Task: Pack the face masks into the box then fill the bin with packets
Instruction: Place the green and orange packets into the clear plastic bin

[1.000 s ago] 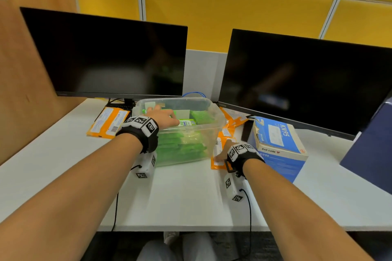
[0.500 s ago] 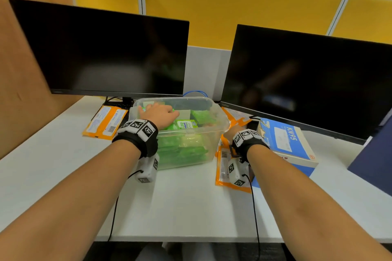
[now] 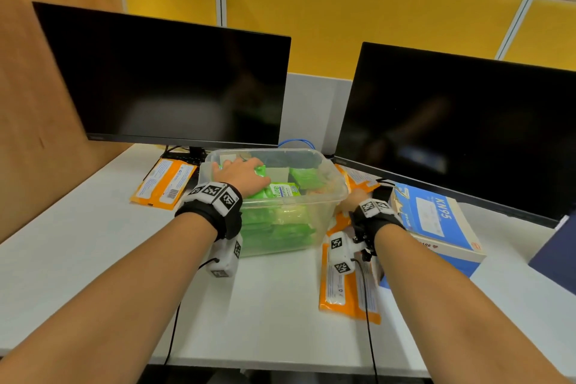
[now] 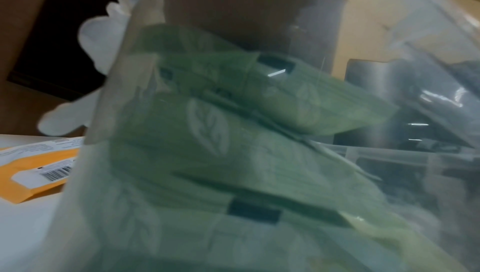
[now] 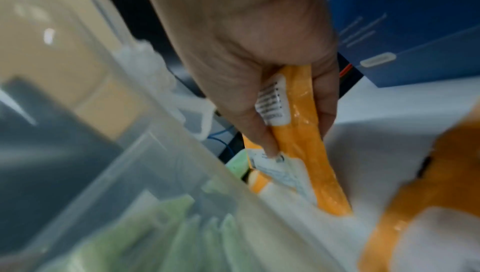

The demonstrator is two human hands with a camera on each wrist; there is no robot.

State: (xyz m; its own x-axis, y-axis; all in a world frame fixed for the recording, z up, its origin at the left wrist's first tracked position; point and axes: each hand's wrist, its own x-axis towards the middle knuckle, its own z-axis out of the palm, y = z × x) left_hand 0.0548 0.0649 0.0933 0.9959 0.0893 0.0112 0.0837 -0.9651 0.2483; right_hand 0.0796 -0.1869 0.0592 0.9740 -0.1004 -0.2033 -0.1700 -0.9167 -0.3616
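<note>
The right hand (image 5: 249, 54) has its thumb and fingers closed round an orange packet (image 5: 298, 132), pinching it edge-on with the barcode label facing the thumb. It holds the packet just beside the right wall of the clear plastic bin (image 3: 330, 196), over more orange packets (image 3: 346, 287) that lie flat on the white desk (image 3: 93, 252). The blue box (image 3: 436, 221) marked KN95 sits just to the right of that hand, close to the wrist.

The left hand (image 3: 241, 174) reaches down into the bin and lies palm-down on top of the green packets (image 3: 277, 227) stacked inside. Its fingers look spread and fairly flat over the top one, though I cannot tell whether they grip it; the left wrist view shows only the green stack through the bin wall.

Another orange packet (image 3: 165, 182) lies on the desk to the left of the bin, near the stand of the left monitor (image 3: 168, 84). A second monitor (image 3: 461, 128) stands behind the blue box, and both screens are dark.
</note>
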